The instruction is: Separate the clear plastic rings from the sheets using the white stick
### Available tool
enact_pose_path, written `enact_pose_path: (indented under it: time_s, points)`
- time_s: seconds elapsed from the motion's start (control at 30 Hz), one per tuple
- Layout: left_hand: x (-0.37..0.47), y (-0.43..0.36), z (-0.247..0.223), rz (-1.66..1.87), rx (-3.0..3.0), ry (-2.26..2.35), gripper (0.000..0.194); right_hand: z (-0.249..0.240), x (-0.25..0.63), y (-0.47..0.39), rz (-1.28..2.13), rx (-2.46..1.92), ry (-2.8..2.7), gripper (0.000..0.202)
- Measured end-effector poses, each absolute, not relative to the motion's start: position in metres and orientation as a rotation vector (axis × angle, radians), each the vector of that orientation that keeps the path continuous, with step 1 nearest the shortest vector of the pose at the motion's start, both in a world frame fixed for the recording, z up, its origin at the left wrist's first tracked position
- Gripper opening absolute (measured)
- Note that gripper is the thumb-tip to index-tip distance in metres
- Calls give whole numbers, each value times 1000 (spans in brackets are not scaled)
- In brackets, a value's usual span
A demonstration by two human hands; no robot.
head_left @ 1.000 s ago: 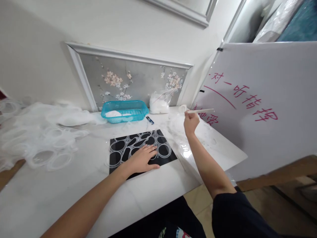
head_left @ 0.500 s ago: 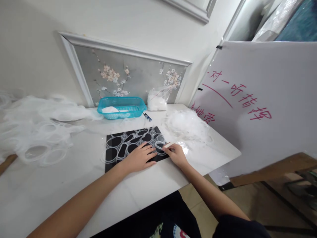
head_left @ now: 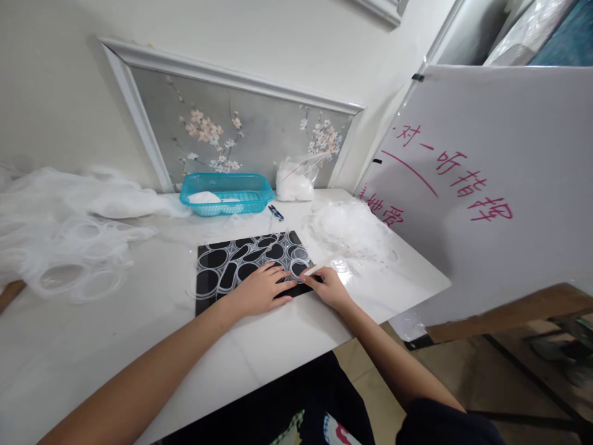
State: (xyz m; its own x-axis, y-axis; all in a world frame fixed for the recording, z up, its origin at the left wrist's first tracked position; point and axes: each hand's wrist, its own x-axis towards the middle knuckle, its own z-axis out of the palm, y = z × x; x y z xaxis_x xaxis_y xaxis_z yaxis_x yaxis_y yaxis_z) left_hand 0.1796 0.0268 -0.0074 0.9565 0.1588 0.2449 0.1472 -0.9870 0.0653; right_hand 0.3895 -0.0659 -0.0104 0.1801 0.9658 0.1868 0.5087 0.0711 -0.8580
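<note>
A black board (head_left: 202,305) lies on the white table, covered by a translucent sheet (head_left: 259,254) with whitish ring and oval outlines. My left hand (head_left: 260,290) rests on its front part, fingers spread and pointing right. At the board's right side, my right hand (head_left: 327,287) pinches a thin white stick (head_left: 319,268), with its fingertips close to a round outline. The fingers partly hide the stick's lower end. Some translucent edging sticks out past the board's left side.
Behind the board stand a blue basket (head_left: 227,206) with white pieces, a bag of white material (head_left: 295,180) and small dark snips (head_left: 276,213). White mesh heaps lie left (head_left: 69,247) and right (head_left: 353,230). A whiteboard (head_left: 500,142) leans at the right.
My right hand has shifted slightly, and the white stick now slants more up and to the right. My left hand stays spread on the board. The view has moved a little.
</note>
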Motion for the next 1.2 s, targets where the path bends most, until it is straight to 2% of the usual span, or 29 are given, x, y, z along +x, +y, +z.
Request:
enact_pose_path:
  time_s: [0.17, 1.2]
  points:
    - [180, 27, -9, 413, 3005, 248, 42, -12, 391, -66, 654, -1561, -1442, 27]
    - [181, 27, -7, 342, 3033, 280, 41, -10, 392, -69, 640, -1612, -1509, 15]
